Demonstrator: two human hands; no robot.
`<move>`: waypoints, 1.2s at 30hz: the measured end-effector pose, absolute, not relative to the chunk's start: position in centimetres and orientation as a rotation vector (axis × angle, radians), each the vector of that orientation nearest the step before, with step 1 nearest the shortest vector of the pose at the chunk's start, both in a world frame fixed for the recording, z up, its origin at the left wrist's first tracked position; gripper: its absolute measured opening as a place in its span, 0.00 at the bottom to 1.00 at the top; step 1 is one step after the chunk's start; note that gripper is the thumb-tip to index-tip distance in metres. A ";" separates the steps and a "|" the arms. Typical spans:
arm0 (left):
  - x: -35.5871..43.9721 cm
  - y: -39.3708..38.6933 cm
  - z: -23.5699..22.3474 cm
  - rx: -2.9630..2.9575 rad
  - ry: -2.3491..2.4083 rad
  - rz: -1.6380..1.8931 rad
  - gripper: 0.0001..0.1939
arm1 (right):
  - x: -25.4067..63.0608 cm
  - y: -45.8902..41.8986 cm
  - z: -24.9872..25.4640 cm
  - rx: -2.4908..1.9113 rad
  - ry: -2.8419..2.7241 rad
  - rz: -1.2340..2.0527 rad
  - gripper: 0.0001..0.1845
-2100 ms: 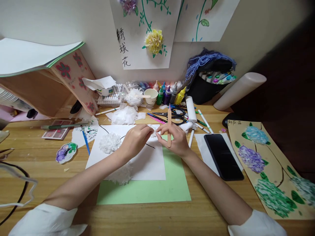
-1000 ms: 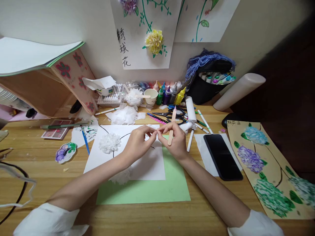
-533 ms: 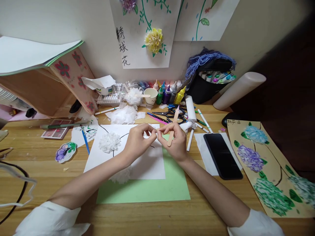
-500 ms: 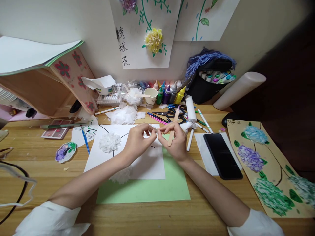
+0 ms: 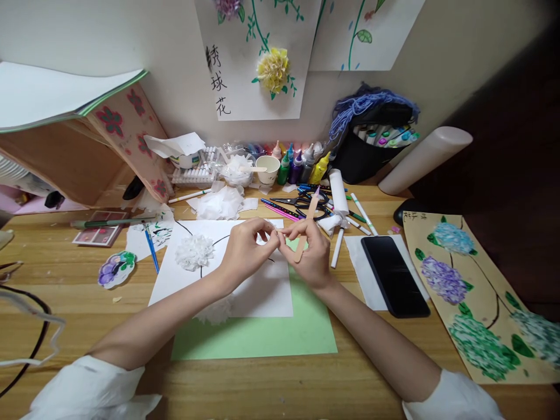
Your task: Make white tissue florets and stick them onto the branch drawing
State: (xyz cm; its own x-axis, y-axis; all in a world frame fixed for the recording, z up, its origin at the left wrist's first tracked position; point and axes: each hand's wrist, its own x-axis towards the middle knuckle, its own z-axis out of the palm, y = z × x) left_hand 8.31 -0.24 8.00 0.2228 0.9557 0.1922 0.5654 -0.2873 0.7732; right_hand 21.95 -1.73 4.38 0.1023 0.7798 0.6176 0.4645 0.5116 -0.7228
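My left hand [image 5: 248, 248] is closed in a pinch, its fingertips meeting those of my right hand [image 5: 311, 254] above the white paper [image 5: 262, 291]. Whatever is pinched between them is too small to make out. A wooden craft stick [image 5: 301, 248] with a pinkish tip is tucked in the fingers of my right hand, pointing up and away. On the white paper, left of my hands, sits a ruffled white paper flower [image 5: 194, 252] among thin black drawn lines. A second white flower [image 5: 216, 309] is partly hidden by my left forearm. Green paper [image 5: 254, 341] lies underneath.
Behind my hands are scissors [image 5: 297, 202], a heap of white tissue pieces [image 5: 219, 203], a paper cup [image 5: 268, 169] and several paint bottles [image 5: 301, 169]. To the right lie a phone [image 5: 395, 277] and a flower picture [image 5: 494, 297]. A paint palette [image 5: 116, 269] is at left.
The craft stick in my right hand has tilted slightly, its lower end shifting left. My fingertips stay together in nearly the same place.
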 end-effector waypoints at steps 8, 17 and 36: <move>8.3 -0.3 8.1 1.885 1.370 0.892 0.08 | 22.1 -1.7 4.5 -1.131 -1.519 0.324 0.13; 8.4 -0.1 8.0 1.822 1.408 0.900 0.05 | 22.0 -1.9 4.4 -1.129 -1.532 0.323 0.13; 8.3 -0.1 8.1 1.809 1.401 0.928 0.08 | 21.8 -2.0 4.7 -1.138 -1.382 0.440 0.12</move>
State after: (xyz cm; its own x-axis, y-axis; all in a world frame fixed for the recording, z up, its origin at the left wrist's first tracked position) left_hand 8.30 -0.12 8.12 0.1744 0.9751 0.1372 0.5070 -0.2084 0.8364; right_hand 21.77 -2.00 4.71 0.2144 0.8175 0.5346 0.3574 0.4436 -0.8218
